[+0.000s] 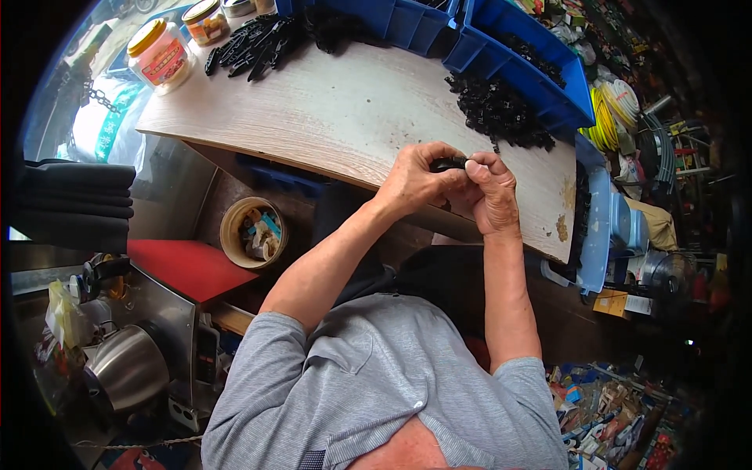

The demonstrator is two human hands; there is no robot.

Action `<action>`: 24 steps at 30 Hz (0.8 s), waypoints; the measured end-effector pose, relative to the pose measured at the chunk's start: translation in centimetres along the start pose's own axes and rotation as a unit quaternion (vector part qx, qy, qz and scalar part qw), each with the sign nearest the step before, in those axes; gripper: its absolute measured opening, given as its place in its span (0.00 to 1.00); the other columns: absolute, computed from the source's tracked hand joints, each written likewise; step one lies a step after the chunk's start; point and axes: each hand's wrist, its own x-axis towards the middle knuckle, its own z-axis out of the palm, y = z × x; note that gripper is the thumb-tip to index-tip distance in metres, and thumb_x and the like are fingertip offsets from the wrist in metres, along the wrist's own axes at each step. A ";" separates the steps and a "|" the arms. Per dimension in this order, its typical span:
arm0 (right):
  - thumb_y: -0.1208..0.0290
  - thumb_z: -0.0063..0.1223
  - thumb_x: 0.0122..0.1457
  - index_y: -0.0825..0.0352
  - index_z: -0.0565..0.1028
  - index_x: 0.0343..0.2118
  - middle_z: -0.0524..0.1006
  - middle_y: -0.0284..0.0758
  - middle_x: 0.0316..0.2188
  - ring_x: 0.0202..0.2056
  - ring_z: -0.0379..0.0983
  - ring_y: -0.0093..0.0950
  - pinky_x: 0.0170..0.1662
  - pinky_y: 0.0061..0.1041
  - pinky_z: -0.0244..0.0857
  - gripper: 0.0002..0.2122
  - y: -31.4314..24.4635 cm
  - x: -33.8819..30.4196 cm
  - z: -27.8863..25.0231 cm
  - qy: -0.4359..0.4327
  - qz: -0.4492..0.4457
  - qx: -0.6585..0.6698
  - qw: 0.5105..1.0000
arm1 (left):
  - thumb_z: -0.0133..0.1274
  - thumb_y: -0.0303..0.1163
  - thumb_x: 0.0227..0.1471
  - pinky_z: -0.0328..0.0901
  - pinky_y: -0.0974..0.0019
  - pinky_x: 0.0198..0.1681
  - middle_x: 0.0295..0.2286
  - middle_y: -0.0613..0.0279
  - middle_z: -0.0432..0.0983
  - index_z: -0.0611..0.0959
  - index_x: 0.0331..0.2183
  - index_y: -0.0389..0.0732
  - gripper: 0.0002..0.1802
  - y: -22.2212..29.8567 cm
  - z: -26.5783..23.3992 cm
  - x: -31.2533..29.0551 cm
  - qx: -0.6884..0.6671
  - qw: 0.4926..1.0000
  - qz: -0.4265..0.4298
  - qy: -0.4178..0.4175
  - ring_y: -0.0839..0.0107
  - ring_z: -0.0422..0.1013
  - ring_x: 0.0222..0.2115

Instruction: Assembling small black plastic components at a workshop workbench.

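Observation:
My left hand (pixel 415 178) and my right hand (pixel 492 192) meet over the near edge of a pale wooden table (pixel 345 117). Both pinch one small black plastic part (pixel 449 164) between fingers and thumbs. Just beyond the hands lies a heap of small black parts (pixel 498 111). Farther back on the left sits a pile of longer black clip-like pieces (pixel 254 43). Most of the held part is hidden by my fingers.
Blue plastic bins (pixel 501 47) line the table's far edge. Two jars with yellow lids (pixel 160 55) stand at the far left corner. Below the table are a round tub of odds and ends (pixel 252 233), a red surface (pixel 184 266) and a steel kettle (pixel 125 368).

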 end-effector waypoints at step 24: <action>0.58 0.57 0.58 0.64 0.73 0.29 0.65 0.26 0.13 0.12 0.59 0.18 0.18 0.21 0.64 0.13 -0.5 0.6 0.8 0.054 0.065 -0.203 0.976 | 0.60 0.33 0.52 0.70 0.77 0.24 0.24 0.63 0.77 0.81 0.32 0.34 0.12 0.5 -0.4 0.1 -0.112 0.991 -0.047 0.057 0.81 0.72 0.19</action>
